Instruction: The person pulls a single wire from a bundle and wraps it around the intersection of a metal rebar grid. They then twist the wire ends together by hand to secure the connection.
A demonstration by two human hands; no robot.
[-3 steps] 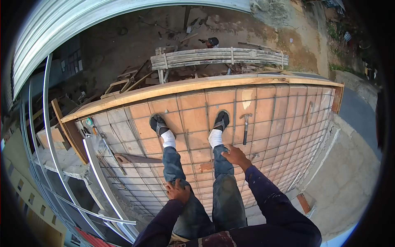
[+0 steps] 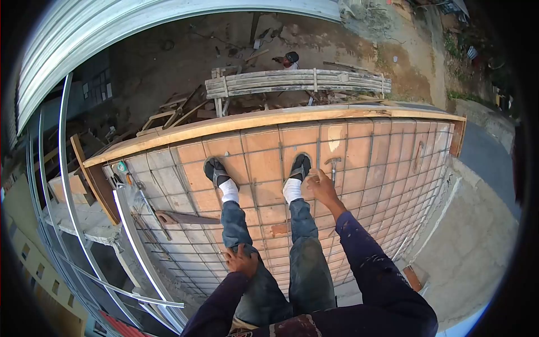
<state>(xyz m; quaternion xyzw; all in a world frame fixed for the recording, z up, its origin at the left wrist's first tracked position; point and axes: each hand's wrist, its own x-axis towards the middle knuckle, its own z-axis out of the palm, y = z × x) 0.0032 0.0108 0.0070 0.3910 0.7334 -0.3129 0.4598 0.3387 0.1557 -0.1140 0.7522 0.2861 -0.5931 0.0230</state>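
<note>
My left hand (image 2: 241, 262) rests on my left trouser leg near the knee, fingers spread and holding nothing. My right hand (image 2: 324, 191) reaches forward beside my right shoe (image 2: 301, 165), with its fingers apart and nothing visible in them. Just past it lies a claw hammer (image 2: 333, 161), its head in sight and most of its dark handle hidden behind the hand. Under my feet, a grid of thin steel bars (image 2: 251, 194) spans the orange-brown panels (image 2: 261, 151).
A timber edge board (image 2: 252, 120) borders the far side, with a drop beyond. Down there a person in a dark cap (image 2: 291, 57) is near a bundle of long boards (image 2: 269, 83). Left are a handsaw (image 2: 188, 218), a tape measure (image 2: 122, 166) and metal framing (image 2: 63, 140).
My right hand has moved forward from beside my right knee to near the hammer, now covering much of its handle. My left hand stays on the leg.
</note>
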